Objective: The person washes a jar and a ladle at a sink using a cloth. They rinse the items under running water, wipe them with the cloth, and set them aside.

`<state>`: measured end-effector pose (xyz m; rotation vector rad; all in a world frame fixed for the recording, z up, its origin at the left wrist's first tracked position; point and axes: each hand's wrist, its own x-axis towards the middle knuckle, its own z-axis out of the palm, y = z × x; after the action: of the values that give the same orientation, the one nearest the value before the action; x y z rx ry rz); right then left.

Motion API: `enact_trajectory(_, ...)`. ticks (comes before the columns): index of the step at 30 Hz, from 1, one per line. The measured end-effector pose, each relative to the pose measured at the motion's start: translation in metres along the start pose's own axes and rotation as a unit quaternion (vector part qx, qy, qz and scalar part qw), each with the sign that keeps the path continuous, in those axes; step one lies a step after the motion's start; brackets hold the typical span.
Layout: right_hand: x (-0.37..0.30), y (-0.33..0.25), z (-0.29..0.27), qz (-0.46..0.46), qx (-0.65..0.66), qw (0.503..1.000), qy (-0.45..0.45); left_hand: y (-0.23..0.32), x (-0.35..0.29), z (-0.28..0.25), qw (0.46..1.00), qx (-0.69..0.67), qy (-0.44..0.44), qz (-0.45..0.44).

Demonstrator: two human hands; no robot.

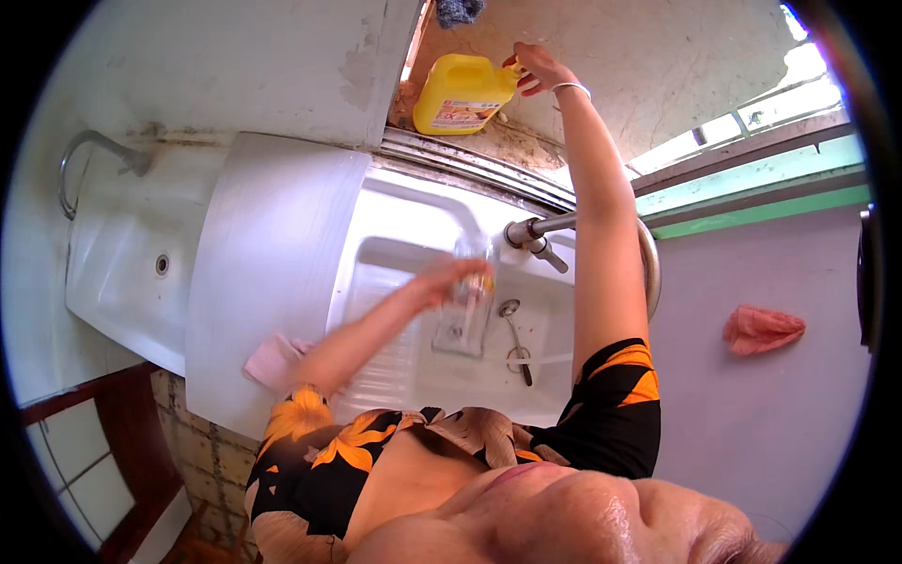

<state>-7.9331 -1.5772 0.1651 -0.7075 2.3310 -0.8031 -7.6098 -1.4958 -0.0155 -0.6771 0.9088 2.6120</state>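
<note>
My left hand [453, 280] is closed around a clear see-through jar or bottle [460, 329], held over the white sink basin [376, 348]. The jar is blurred, so its exact kind is hard to make out. My right arm reaches far up to the ledge beyond the sink. There my right hand [540, 68] has its fingers at the capped neck of a yellow plastic jug [460, 97] with a handle and a printed label. The jug rests on the ledge, its neck toward my right hand. Below the jar, a metal ladle [510, 324] with a dark handle end lies in the basin.
A metal tap [540, 240] juts over the basin's far right side. A pale board [272, 273] spans between this sink and a second one [122, 254] at left. A pink cloth [277, 359] lies by the board. A reddish cloth [763, 329] is against the right wall.
</note>
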Motion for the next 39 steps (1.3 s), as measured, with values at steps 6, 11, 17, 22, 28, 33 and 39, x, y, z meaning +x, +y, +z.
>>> enact_trajectory(6,-0.015,0.000,0.010,0.014,-0.004,0.994,-0.108,0.137,0.026,0.014,0.760,0.425,0.208,0.445)
enact_trajectory(11,-0.017,0.004,0.016,-0.014,-0.031,0.992,-0.119,0.170,0.061,0.025,0.765,0.425,0.214,0.434)
enact_trajectory(17,-0.036,-0.023,0.053,-0.029,-0.171,0.983,-0.060,0.184,0.062,0.010,0.739,0.434,0.264,0.442)
enact_trajectory(22,0.019,0.037,0.029,-0.102,-0.178,0.979,0.009,0.186,0.078,0.043,0.739,0.444,0.230,0.451)
enact_trajectory(28,-0.004,-0.009,0.046,-0.007,-0.155,0.987,-0.030,0.191,0.075,0.017,0.726,0.434,0.266,0.463)
enact_trajectory(33,0.024,0.042,0.013,-0.141,-0.250,0.958,0.018,0.184,0.088,0.052,0.726,0.451,0.238,0.462)
enact_trajectory(39,-0.033,-0.022,0.015,0.020,-0.084,0.996,0.024,0.196,0.071,0.058,0.708,0.433,0.261,0.493)
